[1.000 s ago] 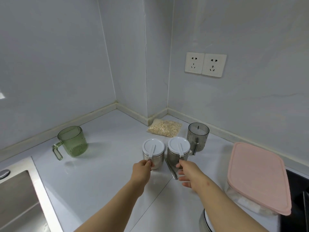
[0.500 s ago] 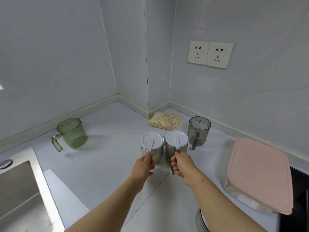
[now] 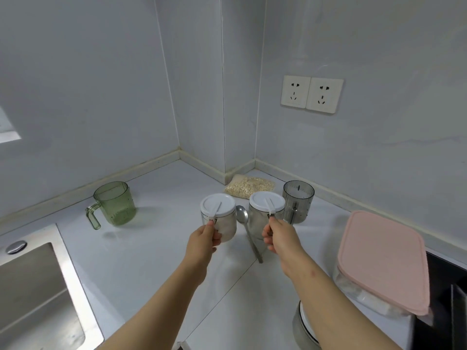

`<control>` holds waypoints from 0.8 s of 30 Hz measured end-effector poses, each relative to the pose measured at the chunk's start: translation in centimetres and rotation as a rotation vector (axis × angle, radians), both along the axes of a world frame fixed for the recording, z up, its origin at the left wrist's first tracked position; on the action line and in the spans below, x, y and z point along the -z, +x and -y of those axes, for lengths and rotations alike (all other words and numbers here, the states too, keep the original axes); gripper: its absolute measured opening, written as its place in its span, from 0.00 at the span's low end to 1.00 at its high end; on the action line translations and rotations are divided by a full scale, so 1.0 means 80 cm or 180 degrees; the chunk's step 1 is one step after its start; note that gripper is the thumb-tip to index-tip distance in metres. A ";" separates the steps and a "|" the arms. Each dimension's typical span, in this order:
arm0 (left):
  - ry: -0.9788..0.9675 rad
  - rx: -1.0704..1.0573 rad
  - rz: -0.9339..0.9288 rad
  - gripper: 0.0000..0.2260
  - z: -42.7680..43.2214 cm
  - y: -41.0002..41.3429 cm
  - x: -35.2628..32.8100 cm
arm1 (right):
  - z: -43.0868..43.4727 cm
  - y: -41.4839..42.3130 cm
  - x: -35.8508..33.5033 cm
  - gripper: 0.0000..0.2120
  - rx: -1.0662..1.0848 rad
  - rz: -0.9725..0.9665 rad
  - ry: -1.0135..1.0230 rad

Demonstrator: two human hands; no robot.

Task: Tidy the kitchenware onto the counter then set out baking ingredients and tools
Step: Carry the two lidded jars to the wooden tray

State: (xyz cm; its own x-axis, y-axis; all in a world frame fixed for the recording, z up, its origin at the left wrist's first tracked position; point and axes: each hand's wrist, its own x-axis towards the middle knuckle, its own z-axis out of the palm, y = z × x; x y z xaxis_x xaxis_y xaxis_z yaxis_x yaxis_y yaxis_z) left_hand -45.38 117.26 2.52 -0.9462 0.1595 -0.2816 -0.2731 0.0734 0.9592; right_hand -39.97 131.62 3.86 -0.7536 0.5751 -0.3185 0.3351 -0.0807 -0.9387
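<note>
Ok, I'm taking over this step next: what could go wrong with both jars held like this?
Each hand pinches only a tab at its jar's front: left hand on the left steel jar, right hand on the right steel jar. Lifted that way, a jar might tilt or slip. The spoon lies between the jars; sliding either could knock it. The grey measuring cup stands just behind the right steel jar and could be bumped.

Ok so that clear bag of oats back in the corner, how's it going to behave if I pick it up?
Probably floppy: the bag of oats lies flat and slumped on the counter, so it would likely sag around your fingers. Likely light, since it looks thin. It shouldn't roll. Whether it is sealed I cannot tell.
</note>
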 end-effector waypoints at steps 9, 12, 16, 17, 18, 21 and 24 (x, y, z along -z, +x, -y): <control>0.0146 0.0111 -0.0280 0.18 0.028 0.022 -0.058 | 0.046 0.047 -0.047 0.17 0.0325 -0.0438 0.0093; 0.0254 0.0229 -0.0344 0.18 0.049 0.039 -0.076 | 0.072 0.067 -0.061 0.17 0.0453 -0.0518 0.0214; 0.0234 0.0452 -0.0442 0.18 0.093 0.065 -0.094 | 0.123 0.109 -0.073 0.16 0.0662 -0.0661 0.0238; 0.0236 0.0502 -0.0461 0.17 0.100 0.070 -0.096 | 0.130 0.115 -0.074 0.16 0.0715 -0.0692 0.0214; 0.0226 0.0584 -0.0474 0.17 0.112 0.081 -0.099 | 0.144 0.131 -0.075 0.16 0.0805 -0.0709 0.0214; 0.0229 0.0817 -0.0532 0.17 0.138 0.112 -0.103 | 0.174 0.169 -0.076 0.17 0.1061 -0.0764 0.0234; 0.0210 0.1071 -0.0545 0.17 0.148 0.148 -0.102 | 0.195 0.216 -0.071 0.17 0.1353 -0.0757 0.0247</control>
State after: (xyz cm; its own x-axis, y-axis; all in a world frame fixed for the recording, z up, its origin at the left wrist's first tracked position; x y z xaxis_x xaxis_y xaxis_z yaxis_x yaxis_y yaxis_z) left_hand -33.56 105.38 10.66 -0.8703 0.4816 -0.1027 -0.0796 0.0683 0.9945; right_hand -22.67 116.02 9.52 -0.4937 0.8626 -0.1103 0.0634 -0.0908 -0.9939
